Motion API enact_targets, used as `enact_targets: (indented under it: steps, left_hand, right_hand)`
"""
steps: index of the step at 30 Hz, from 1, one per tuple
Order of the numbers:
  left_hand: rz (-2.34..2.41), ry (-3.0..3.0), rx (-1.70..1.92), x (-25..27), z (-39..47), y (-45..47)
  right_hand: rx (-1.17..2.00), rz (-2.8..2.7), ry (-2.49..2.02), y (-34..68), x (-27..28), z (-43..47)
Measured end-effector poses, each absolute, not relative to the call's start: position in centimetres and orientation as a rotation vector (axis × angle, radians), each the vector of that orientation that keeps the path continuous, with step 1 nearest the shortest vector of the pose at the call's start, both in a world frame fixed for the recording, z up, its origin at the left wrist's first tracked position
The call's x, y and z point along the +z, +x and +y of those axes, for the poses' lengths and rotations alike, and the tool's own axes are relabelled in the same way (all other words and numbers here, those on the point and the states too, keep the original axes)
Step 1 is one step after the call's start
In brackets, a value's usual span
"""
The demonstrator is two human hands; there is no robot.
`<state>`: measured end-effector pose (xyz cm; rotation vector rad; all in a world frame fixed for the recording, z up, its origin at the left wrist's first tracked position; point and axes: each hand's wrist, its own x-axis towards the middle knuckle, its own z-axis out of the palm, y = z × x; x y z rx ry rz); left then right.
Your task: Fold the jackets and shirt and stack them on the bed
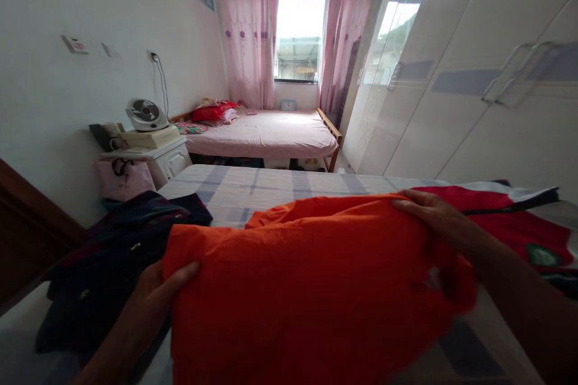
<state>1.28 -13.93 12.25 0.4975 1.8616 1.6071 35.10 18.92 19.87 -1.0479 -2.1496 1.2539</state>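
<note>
An orange garment (298, 289) hangs spread between my two hands over the near bed; what kind of garment it is I cannot make out. My left hand (165, 289) grips its left edge, thumb on the front and fingers behind the cloth. At the upper right edge, my right hand (422, 207) pinches the cloth. Beside my left hand lies a dark jacket (130, 252) with metal snaps. A red and white garment (501, 216) with a dark zipper and a green patch lies beyond my right forearm.
The near bed has a striped sheet (266, 186). Behind it stands a second bed (275, 135) with pink bedding. A fan (147, 113) sits on a box upon the white cabinet (169, 159) at left. A tall wardrobe (451, 72) lines the right side.
</note>
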Motion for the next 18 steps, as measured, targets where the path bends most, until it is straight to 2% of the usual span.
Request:
enact_targets:
  steps: [3, 6, 9, 11, 13, 16, 18]
  left_hand:
    - [1.826, 0.657, 1.354, 12.1, -14.0, 0.7]
    - [1.773, 0.658, 1.330, 13.0, -11.2, 0.1]
    - [1.746, 0.728, 1.527, 16.8, -5.8, -1.5]
    - [1.727, 0.924, 1.750, 21.2, -2.1, -2.7]
    - [1.806, 1.219, 1.952, 26.1, 0.6, -3.4]
    - [1.784, 1.408, 2.142, 31.0, 1.6, -3.9]
    - [1.819, 1.520, 2.132, 30.9, 0.4, -4.2]
  right_hand:
    - [1.410, -2.257, -1.162, 37.2, 19.7, 18.3]
    - [1.426, -2.293, -1.188, 36.5, 19.4, 19.2]
    - [1.046, -2.099, -1.124, 33.6, 21.6, 21.9]
    - [0.601, -1.963, -0.963, 31.5, 25.0, 24.1]
    - [0.342, -1.804, -0.856, 30.3, 29.0, 25.6]
    - [0.212, -1.679, -0.719, 30.8, 33.0, 26.1]
    - [0.212, -1.684, -0.652, 32.5, 32.5, 25.4]
